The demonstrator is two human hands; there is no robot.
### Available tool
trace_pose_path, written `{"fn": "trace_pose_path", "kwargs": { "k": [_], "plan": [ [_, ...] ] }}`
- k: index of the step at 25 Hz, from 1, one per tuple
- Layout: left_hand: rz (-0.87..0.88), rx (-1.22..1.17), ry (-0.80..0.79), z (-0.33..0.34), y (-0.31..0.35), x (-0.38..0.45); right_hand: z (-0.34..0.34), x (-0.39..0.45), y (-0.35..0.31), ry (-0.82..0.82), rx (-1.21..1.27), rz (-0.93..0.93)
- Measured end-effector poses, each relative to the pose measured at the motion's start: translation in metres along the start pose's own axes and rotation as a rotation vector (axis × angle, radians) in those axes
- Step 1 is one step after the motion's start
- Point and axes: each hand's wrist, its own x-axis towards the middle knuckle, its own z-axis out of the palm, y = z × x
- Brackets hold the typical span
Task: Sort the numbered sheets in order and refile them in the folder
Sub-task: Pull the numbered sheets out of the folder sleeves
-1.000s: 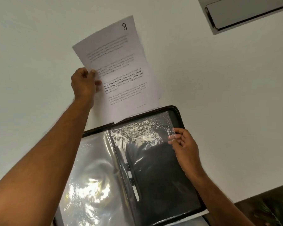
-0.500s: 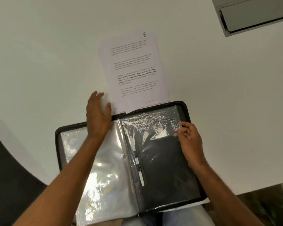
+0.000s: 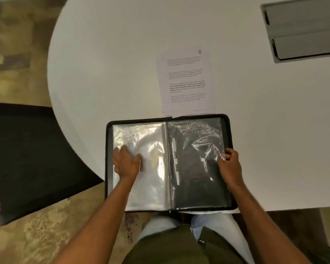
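Folder [image 3: 227, 130] open at the table [image 3: 103, 54] edge, sheets [image 3: 187, 82] just beyond it.
Your left hand [image 3: 126, 164] lies flat on the left sleeves; your right hand [image 3: 230, 168] pinches a right sleeve [image 3: 204, 147].

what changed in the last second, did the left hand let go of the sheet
Yes. The left hand let go of the sheet marked 8, which now lies on the table beyond the folder, and came down flat on the left sleeves. The right hand still pinches the right-hand plastic sleeve.
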Motion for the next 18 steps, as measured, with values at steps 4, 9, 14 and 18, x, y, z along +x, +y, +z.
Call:
{"fn": "trace_pose_path", "kwargs": {
  "k": [4,9,14,18],
  "plan": [
    [-0.231,-0.123,0.035,-0.011,-0.024,-0.017,-0.005,-0.018,0.008,-0.019,0.001,0.042],
    [-0.363,-0.139,0.004,-0.015,-0.049,-0.027,-0.005,-0.033,0.025,-0.038,-0.022,0.028],
    [-0.395,-0.349,-0.082,-0.031,-0.059,-0.010,0.000,-0.035,0.039,-0.083,-0.094,0.006],
    [-0.333,-0.490,-0.192,-0.046,-0.054,-0.015,-0.001,-0.037,0.039,-0.085,-0.089,0.019]
  ]
}}
